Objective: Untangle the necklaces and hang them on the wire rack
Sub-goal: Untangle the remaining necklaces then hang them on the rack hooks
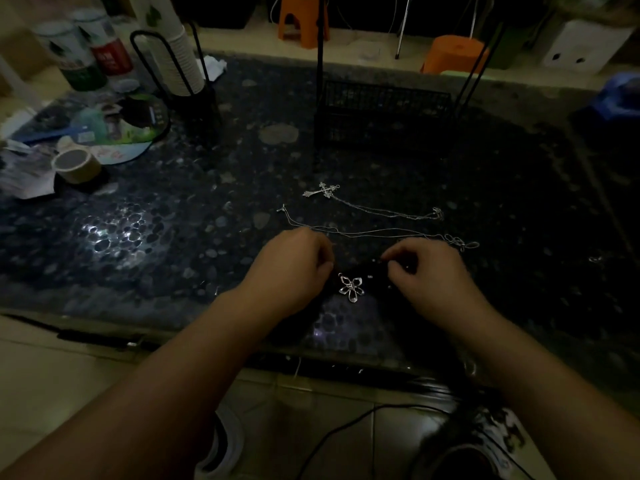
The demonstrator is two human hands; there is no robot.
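Silver chains on the dark tabletop (173,237), one flower pendant between your hands.

Your left hand (294,268) and right hand (426,271) both have their fingers curled just above the flower pendant (351,289), apparently pinching its chain, though the dim light hides the chain itself, so I cannot tell for certain what each grip holds. Keep the grip light and draw the strand apart slowly, so that no knot tightens. The cross necklace (325,191) lies apart farther back, and another thin chain (363,233) runs between it and your hands, ending in a small tangle at the right. The wire rack (381,112) stands beyond, with nothing visibly hung on it.
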